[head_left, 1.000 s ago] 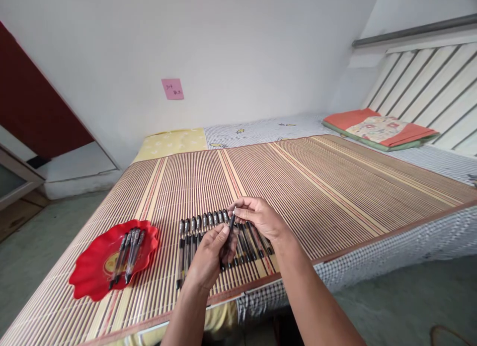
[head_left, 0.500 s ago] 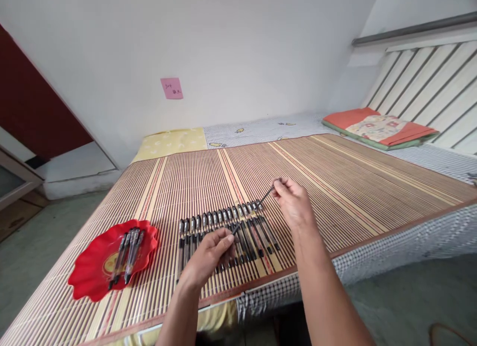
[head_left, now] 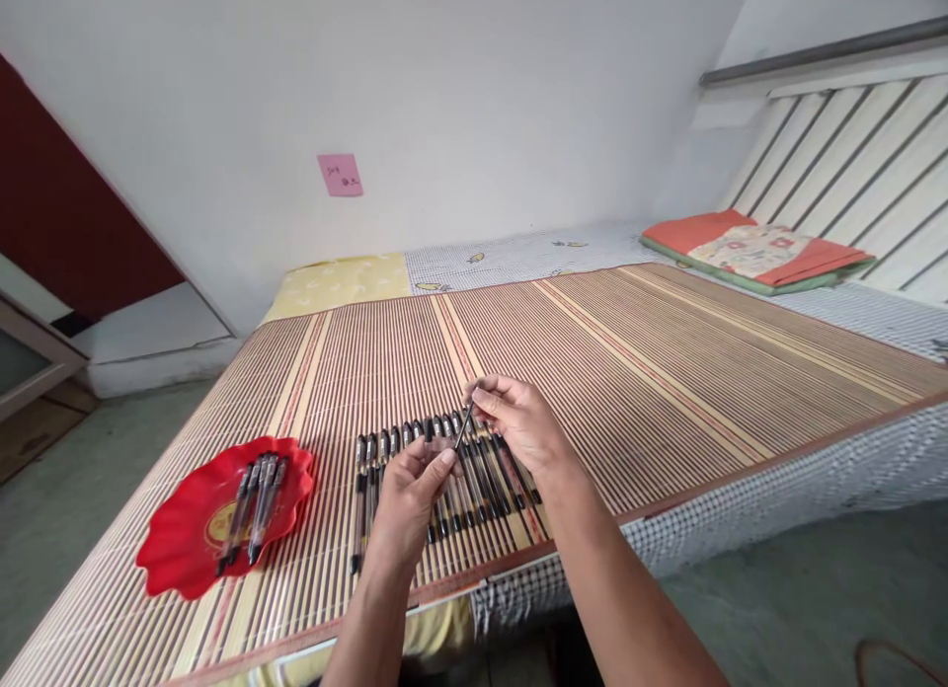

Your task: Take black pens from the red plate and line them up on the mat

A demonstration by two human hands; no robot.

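Above a row of several black pens [head_left: 385,460] laid side by side on a striped bamboo mat [head_left: 637,361], my two hands meet. My left hand [head_left: 411,495] is closed round a pen barrel [head_left: 438,457], thumb and fingers pinching its upper end. My right hand [head_left: 518,420] pinches a thin pen refill [head_left: 464,425], whose lower tip sits at the barrel's mouth. To the left, a red scalloped plate [head_left: 182,549] holds several more pens [head_left: 256,504].
The mat covers a bed with a checked sheet [head_left: 777,509] showing at its near edge. An orange and floral pillow [head_left: 755,253] lies at the far right. A pink note [head_left: 341,174] is stuck on the white wall. Grey floor lies left and right of the bed.
My right hand, which had pulled away to the right with the refill, has come back to my left hand. The refill's tip now meets the barrel. My left hand has risen slightly.
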